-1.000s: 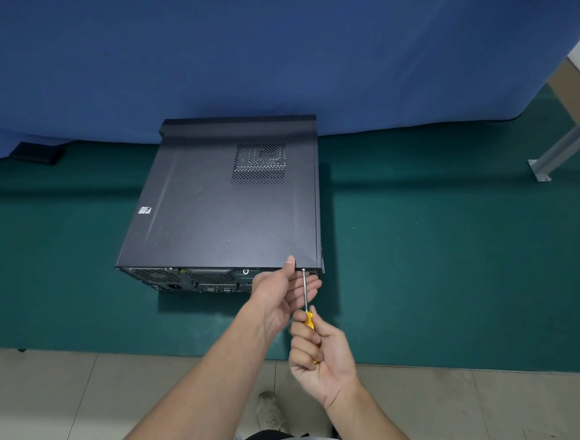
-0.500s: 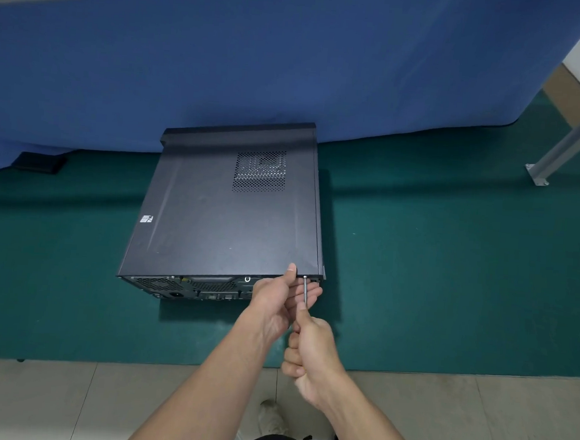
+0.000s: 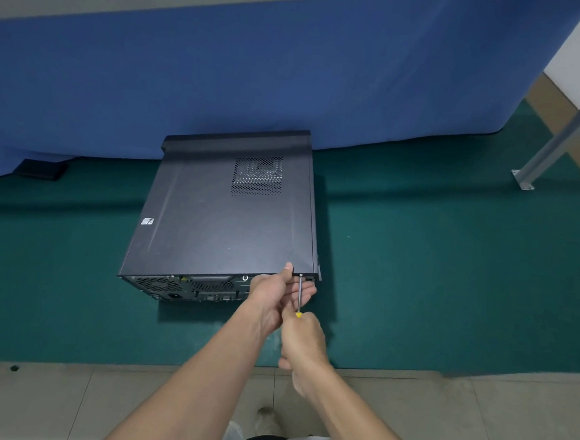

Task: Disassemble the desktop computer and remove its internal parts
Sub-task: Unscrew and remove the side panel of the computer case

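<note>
Head view shows the job barely begun. The computer (image 3: 219, 228) lies on its broad side on a green mat (image 3: 447, 299), directly ahead of both hands. It is closed up: the side panel (image 3: 211, 248) faces upward and sits flush, and no internal part is out or even in sight. Everything inside is left to do, and the panel must come off first.

The right hand (image 3: 302, 341) is clamped round the yellow handle of a screwdriver (image 3: 299, 294). The metal shaft runs straight away from that hand to the rear corner of the case just beyond it. I judge that a panel screw is being worked there, though the screw itself is too small to make out.

The left hand (image 3: 273, 294), touching the right hand's near side, grips that same corner. Its thumb lies on the top edge of the panel and its fingers curl against the rear face behind the shaft. They may also be steadying the shaft, but the view does not settle that.

The computer's long axis runs away from the hands. Its rear face with the ports and fan holes is turned toward them. Its front end points off to the blue curtain (image 3: 291, 82) on the far side. The vent grille (image 3: 257, 176) sits toward that far end, well beyond the fingertips.
</note>
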